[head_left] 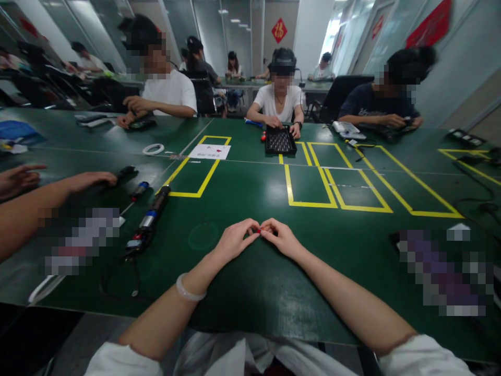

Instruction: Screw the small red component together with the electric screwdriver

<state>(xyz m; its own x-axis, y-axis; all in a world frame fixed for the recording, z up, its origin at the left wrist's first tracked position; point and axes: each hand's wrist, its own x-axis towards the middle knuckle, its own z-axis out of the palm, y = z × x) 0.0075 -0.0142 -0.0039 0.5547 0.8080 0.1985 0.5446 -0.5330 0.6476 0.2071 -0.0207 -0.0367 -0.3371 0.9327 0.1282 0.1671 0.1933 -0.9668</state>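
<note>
My left hand (239,236) and my right hand (281,236) meet just above the green table (250,292), in front of my body. Between their fingertips is a small red piece (259,230), pinched from both sides. Most of it is covered by the fingers, and its kind is too small to make out. A pale bangle sits on my left wrist. To the left of my hands lies a dark tool-like device (151,216) with a silver and blue section and a cable.
Yellow tape outlines (313,203) mark the table ahead. A white paper sheet (211,152) lies beyond my left hand. Across the table, a person handles a black tray (281,141) of small parts. Another person's arm (50,201) reaches in from the left. A white ring (153,149) lies farther back.
</note>
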